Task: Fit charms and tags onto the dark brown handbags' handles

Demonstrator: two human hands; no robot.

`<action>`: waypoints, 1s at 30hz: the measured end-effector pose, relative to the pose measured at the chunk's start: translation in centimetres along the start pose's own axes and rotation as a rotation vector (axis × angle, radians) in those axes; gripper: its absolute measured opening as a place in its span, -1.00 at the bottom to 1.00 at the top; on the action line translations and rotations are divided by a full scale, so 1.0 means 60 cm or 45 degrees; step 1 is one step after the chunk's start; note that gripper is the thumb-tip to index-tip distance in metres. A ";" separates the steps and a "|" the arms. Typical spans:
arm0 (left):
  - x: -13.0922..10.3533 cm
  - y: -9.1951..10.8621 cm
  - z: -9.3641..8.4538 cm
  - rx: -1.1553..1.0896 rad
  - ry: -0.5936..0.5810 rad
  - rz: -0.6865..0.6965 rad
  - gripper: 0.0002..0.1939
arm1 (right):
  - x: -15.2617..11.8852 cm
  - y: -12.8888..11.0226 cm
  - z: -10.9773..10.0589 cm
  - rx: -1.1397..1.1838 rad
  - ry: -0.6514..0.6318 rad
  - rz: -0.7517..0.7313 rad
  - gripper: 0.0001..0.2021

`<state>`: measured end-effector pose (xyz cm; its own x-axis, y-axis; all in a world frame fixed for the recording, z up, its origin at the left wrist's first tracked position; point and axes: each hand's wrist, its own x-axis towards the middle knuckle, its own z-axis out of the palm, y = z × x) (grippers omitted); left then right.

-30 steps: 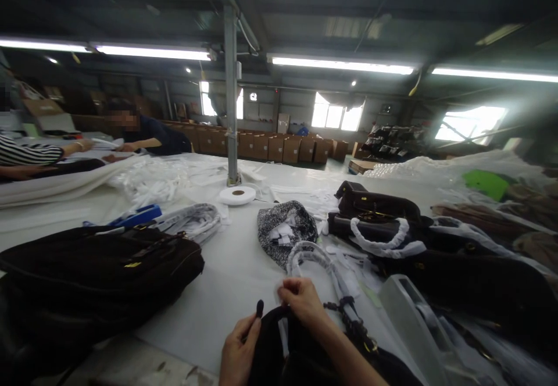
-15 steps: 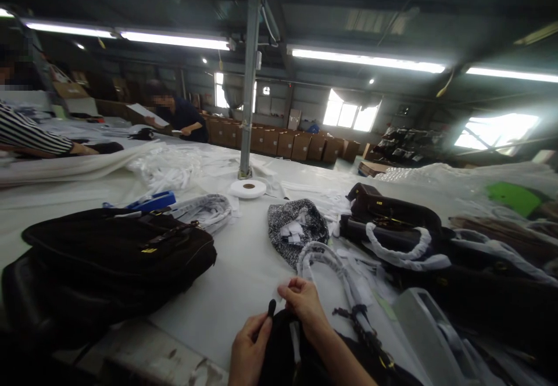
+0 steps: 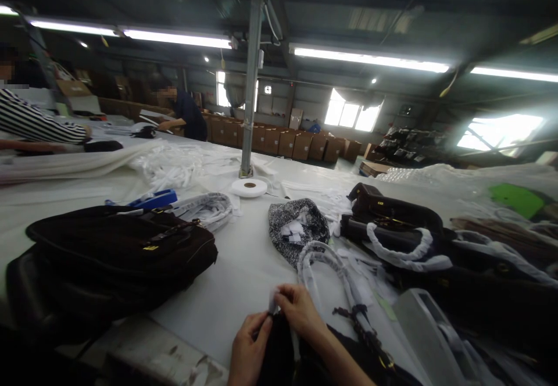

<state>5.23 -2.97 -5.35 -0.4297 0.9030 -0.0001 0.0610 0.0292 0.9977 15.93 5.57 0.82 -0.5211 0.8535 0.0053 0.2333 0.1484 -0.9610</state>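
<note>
My left hand (image 3: 249,345) is closed, with thumb and finger pinching a narrow black tab whose end is now mostly covered. My right hand (image 3: 300,311) pinches a small translucent white wrapping piece (image 3: 272,301) over the tab's end, right above the left fingertips. Beneath both hands lies a black bag (image 3: 279,351), partly cut off by the lower edge. Its handle (image 3: 316,252), wrapped in clear plastic, arches up on the right. Past the hands sits a black-and-white speckled cloth pouch (image 3: 279,223) with small white paper pieces in it.
A black bag (image 3: 117,246) lies to the left, beside a blue tool (image 3: 154,198). A white tape roll (image 3: 238,187) stands by a metal post (image 3: 250,95). Wrapped bags (image 3: 392,211) and a grey dispenser-like object (image 3: 429,328) are at right. Two people work across the table.
My right hand has moved slightly left and down, bringing the translucent piece onto the black tab, whose rounded end showed bare before. The far person's arm and sheets have lowered.
</note>
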 end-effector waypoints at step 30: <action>-0.006 0.010 -0.003 -0.639 0.016 -0.354 -0.68 | 0.004 -0.014 -0.019 -0.322 -0.308 -0.035 -0.62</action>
<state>5.27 -3.33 -4.75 -0.3790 0.8853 -0.2697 -0.4898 0.0554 0.8701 16.54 6.21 1.94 -0.7025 0.7088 -0.0648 0.3968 0.3144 -0.8624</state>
